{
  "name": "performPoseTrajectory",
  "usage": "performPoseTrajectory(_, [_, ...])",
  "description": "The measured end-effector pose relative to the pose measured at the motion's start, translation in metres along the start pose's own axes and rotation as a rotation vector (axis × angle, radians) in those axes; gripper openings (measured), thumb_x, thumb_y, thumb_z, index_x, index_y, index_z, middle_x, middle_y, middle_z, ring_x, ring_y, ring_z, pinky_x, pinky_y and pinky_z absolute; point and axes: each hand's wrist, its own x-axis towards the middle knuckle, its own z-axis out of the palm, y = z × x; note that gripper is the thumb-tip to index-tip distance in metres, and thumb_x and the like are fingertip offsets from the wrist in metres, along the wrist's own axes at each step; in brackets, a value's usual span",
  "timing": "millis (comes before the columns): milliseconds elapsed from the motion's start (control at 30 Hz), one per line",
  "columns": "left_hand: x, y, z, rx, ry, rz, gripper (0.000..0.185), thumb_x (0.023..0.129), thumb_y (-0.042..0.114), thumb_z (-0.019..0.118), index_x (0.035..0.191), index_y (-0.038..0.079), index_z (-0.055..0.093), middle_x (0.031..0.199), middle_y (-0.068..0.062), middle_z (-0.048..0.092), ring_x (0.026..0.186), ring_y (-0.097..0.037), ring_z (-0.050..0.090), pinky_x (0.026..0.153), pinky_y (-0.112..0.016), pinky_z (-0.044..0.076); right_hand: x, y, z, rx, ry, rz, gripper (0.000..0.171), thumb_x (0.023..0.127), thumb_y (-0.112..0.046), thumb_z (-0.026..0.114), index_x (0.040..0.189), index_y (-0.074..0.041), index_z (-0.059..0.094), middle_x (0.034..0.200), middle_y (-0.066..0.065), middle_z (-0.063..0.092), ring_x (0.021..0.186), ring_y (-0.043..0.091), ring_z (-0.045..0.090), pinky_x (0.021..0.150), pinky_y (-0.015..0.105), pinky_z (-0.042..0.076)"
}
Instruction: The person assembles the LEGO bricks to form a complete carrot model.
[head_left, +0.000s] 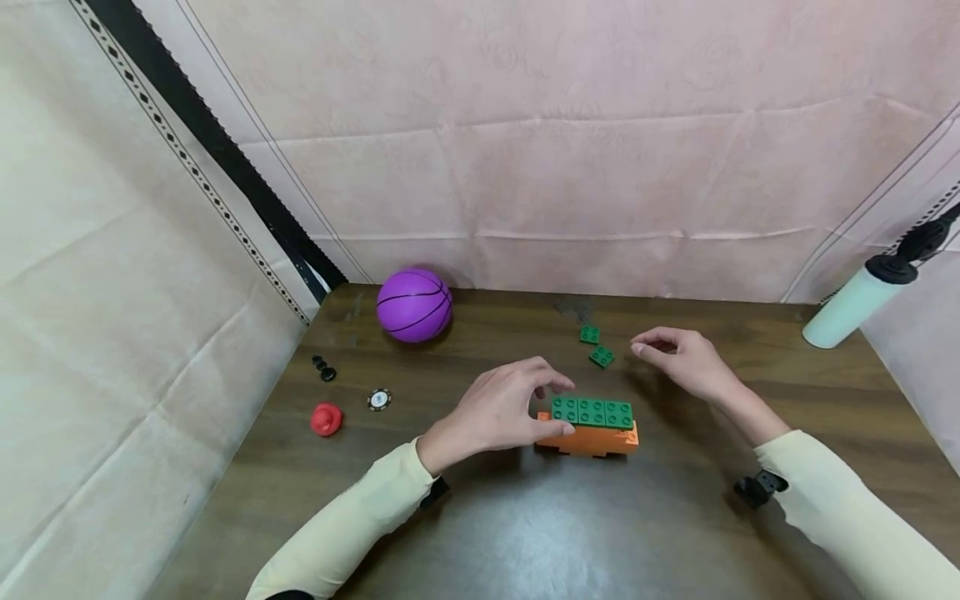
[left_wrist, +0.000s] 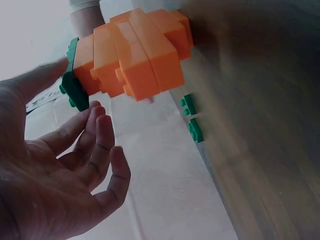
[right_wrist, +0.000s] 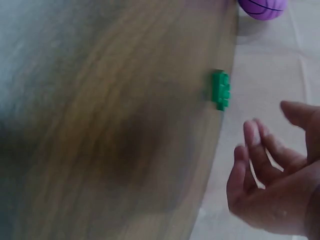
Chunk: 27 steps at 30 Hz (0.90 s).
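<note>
An orange block build (head_left: 592, 440) made of stacked bricks stands on the table, with green bricks (head_left: 592, 412) along its top. At its left end is my left hand (head_left: 504, 408), thumb tip right at the green layer and the other fingers loosely bent, not wrapped round it. The left wrist view shows the stepped orange bricks (left_wrist: 145, 60) past the thumb. My right hand (head_left: 686, 364) hovers over the table to the right, fingers loosely bent and holding nothing. Nearest to it are two small loose green bricks, one farther back (head_left: 589, 334) and one closer (head_left: 602, 357).
A purple ball (head_left: 414, 305) sits at the back left. Left on the table are a red round piece (head_left: 326, 419), a black and white chip (head_left: 379, 400) and a small black item (head_left: 324, 368). A mint-green cylinder (head_left: 859, 305) with a black top stands at the back right.
</note>
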Motion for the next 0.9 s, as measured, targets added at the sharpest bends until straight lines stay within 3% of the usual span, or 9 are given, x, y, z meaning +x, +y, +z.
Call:
performPoseTrajectory(133, [0.002,0.003,0.003,-0.045,0.018,0.016,0.052,0.088,0.057,0.081,0.133,0.033,0.070,0.123,0.013,0.068,0.110,-0.005,0.064,0.085,-0.027,0.054,0.009,0.006,0.013,-0.065,-0.007,0.003,0.035,0.104,-0.038,0.068,0.126,-0.011,0.074,0.113,0.010,0.078,0.099,0.023,0.070,0.081,0.037,0.056])
performPoseTrajectory(300, [0.010,0.007,0.016,-0.126,0.070,0.073,0.048,0.091,0.057,0.079,0.132,0.033,0.071,0.129,0.012,0.071,0.112,-0.010,0.067,0.092,-0.027,0.055,0.021,0.006,0.026,-0.082,-0.006,-0.017,0.034,0.100,-0.027,0.074,0.126,-0.004,0.071,0.115,0.016,0.076,0.104,0.030,0.071,0.091,0.052,0.059])
performPoseTrajectory(567, [0.016,0.017,0.032,-0.080,0.071,0.073,0.037,0.090,0.055,0.081,0.121,0.037,0.075,0.117,0.020,0.072,0.098,0.003,0.062,0.080,-0.016,0.049,0.038,0.003,0.037,-0.147,-0.042,-0.028,0.045,0.096,-0.029,0.079,0.126,0.001,0.068,0.120,0.023,0.072,0.110,0.037,0.067,0.098,0.058,0.054])
performPoseTrajectory(900, [0.018,0.022,0.034,-0.042,0.119,0.042,0.029,0.090,0.058,0.079,0.110,0.037,0.077,0.107,0.022,0.073,0.089,0.005,0.061,0.073,-0.013,0.046,0.046,-0.003,0.046,-0.238,-0.010,-0.044,0.037,0.092,-0.030,0.083,0.115,-0.004,0.071,0.113,0.020,0.069,0.101,0.033,0.066,0.089,0.055,0.055])
